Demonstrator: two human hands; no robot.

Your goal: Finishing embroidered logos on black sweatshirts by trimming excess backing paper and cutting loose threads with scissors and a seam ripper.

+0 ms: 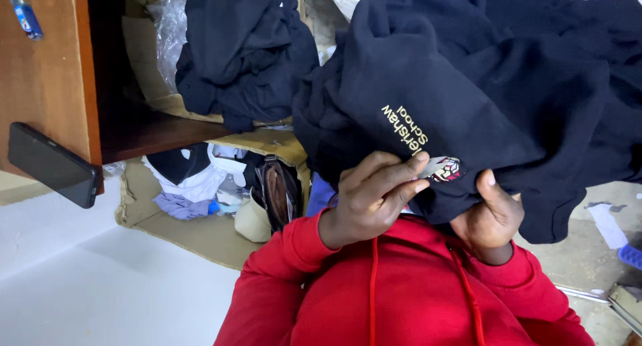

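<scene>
Gripping a dark sweatshirt (428,85), both hands' fingers (394,185) clamp its hem above cardboard (200,236) on a pale floor (80,292).

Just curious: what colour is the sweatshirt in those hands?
Dark navy sweatshirt, with a small embroidered crest; head view.

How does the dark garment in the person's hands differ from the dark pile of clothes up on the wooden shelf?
The held garment shows an embroidered crest and pale lettering; the shelf pile shows no marking. The held garment is gripped by the left hand and right hand, spread wide close to the camera; the shelf pile lies untouched and bunched, farther off, against cardboard. Both are very dark, soft fabric.
</scene>
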